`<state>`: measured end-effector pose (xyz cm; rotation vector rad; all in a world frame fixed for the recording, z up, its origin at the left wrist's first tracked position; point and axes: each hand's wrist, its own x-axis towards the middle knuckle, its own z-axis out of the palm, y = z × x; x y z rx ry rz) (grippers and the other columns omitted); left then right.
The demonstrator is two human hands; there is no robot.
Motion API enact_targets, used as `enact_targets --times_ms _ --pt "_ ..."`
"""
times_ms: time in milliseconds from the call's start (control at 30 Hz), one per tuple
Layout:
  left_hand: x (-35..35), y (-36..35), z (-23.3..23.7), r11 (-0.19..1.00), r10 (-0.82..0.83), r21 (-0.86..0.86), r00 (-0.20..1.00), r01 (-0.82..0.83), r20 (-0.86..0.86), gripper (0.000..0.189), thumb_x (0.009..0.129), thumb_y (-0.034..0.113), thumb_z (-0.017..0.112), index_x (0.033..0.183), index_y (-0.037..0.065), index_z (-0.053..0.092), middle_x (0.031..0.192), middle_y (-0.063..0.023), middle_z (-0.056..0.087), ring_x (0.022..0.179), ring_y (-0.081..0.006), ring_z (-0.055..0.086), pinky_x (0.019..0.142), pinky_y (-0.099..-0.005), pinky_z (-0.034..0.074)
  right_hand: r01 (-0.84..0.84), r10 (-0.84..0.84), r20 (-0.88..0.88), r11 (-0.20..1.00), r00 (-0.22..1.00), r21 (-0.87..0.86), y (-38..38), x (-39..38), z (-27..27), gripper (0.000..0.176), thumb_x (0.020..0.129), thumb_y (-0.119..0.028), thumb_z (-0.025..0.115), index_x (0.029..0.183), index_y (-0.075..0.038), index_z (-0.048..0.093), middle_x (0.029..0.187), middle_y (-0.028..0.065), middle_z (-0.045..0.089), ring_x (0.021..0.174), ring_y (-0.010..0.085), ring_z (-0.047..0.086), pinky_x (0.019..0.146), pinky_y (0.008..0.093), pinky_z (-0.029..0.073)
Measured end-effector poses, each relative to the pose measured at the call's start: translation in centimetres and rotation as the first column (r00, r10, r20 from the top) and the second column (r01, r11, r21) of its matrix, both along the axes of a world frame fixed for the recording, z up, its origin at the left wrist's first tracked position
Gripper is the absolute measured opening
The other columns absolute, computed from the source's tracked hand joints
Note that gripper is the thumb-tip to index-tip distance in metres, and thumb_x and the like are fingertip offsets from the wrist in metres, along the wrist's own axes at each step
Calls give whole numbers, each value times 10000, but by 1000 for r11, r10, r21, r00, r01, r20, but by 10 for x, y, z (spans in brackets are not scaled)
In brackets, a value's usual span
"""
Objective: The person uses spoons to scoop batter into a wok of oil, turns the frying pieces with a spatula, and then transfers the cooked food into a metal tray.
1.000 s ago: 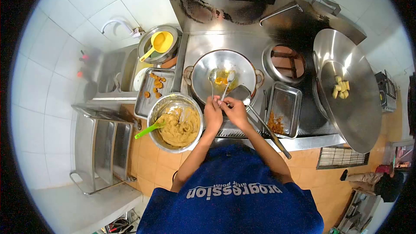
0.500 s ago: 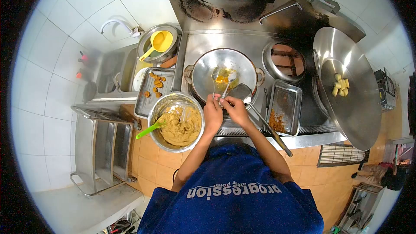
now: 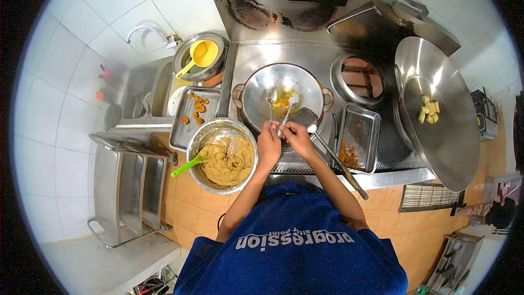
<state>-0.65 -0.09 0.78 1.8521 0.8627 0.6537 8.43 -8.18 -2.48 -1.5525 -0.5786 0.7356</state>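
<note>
Both hands are over the near rim of a steel wok on the stove. My left hand grips one metal spoon; my right hand grips another metal spoon. The two spoon bowls are close together over the oil, where small orange-yellow pieces lie. A wok spatula rests its blade inside the wok's near right side, and its long handle passes beside my right forearm. Left of my left hand stands a steel bowl of thick tan batter with a green-handled spatula.
A metal tray holds several browned pieces. Another tray has brown crumbs. At the right a large tilted wok contains pale yellow chunks. A yellow dipper sits over a pot by the sink. A person is at the far right.
The spoon bowls have shifted slightly, and the right spoon now shows more over the oil. Both hands stay in nearly the same place. The person at the far right has moved.
</note>
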Motion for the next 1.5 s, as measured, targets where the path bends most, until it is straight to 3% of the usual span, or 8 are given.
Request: enact_targets --times_ms 633,733,800,1033,1200,1367,1400,1500 --pt "-3 13 -12 999 40 -1 999 -40 26 175 996 125 445 1050 15 570 921 -238 646 847 -418 634 706 -460 467 -19 43 285 996 957 -88 7 -7 13 334 888 -375 665 884 -43 697 770 128 683 644 230 627 625 351 472" --pt "-4 12 -11 999 41 14 998 -42 43 163 990 90 445 1053 1 567 936 -231 646 865 -406 638 726 -445 473 -48 85 251 987 964 -151 5 -9 12 279 942 -240 635 843 20 634 738 60 638 695 102 545 679 291 452" --pt "-5 15 -14 999 48 22 998 -49 50 160 987 72 444 1049 -9 566 941 -228 647 877 -398 639 744 -435 477 -10 40 290 994 956 -104 5 -9 11 371 905 -409 629 885 -44 691 768 144 673 655 269 630 640 375 476" --pt "-11 34 -8 989 145 15 984 -148 107 164 989 56 431 1021 -39 561 924 -215 634 872 -364 622 785 -389 473 -34 90 296 981 951 -190 3 -5 31 386 913 -412 615 860 -36 688 728 151 654 640 263 614 642 388 470" --pt "-17 45 -11 984 178 6 978 -180 106 170 997 82 436 1023 -32 559 908 -183 626 845 -292 607 756 -371 458 -262 276 300 961 913 -86 19 -8 64 388 919 -407 610 847 -33 684 716 152 650 624 247 605 629 394 467" --pt "-24 55 -43 991 108 -105 964 -85 243 250 1020 186 414 1082 -6 560 1007 -139 633 966 -253 616 827 -358 481 -760 578 658 650 483 -12 79 -73 168 286 884 -354 631 902 -80 709 702 150 642 607 321 612 586 438 464" --pt "-21 54 -41 988 122 -121 967 -97 223 262 1022 203 411 1099 -2 555 1029 -137 631 978 -251 614 827 -359 483 -814 484 700 527 525 246 93 -104 197 315 862 -386 630 830 -77 689 684 164 625 613 354 601 586 459 466" --pt "-8 42 -25 978 130 -185 980 -101 148 305 1028 254 401 1151 13 541 1096 -131 624 1013 -247 608 825 -364 487 -992 380 922 68 -71 -105 197 -207 254 509 903 -490 550 794 -14 693 748 175 679 687 301 646 624 441 494"
